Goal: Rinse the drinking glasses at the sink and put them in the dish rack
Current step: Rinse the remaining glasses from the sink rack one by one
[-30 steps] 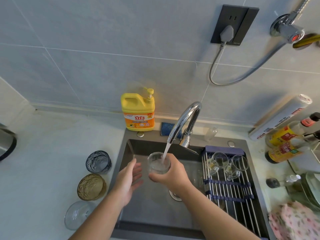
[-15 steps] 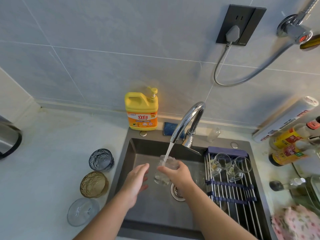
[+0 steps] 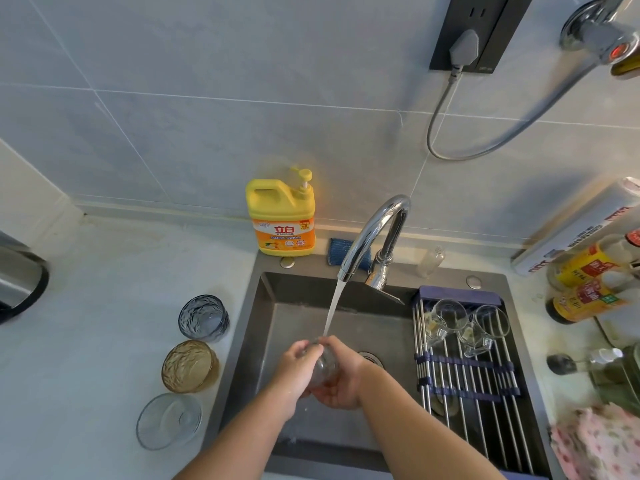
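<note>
Glass point(image 3: 325, 369) is over sink point(image 3: 266, 341), under tap stream point(image 3: 333, 308). L hand point(image 3: 293, 367) wraps its side, R hand point(image 3: 343, 381) cups it from below. Wet, so prob. slippery; light, thin, breakable. I'd grip the body, not the rim.

I see little of the glass point(image 3: 325, 368); my left grip point(image 3: 293, 370) and right grip point(image 3: 343, 381) cover most of it, and I cannot tell which way its mouth faces; the wall socket point(image 3: 485, 29) is cut by the top edge; the pink cloth point(image 3: 595, 441) and sauce bottles point(image 3: 585, 299) run off the right edge, labels blurred.
</note>
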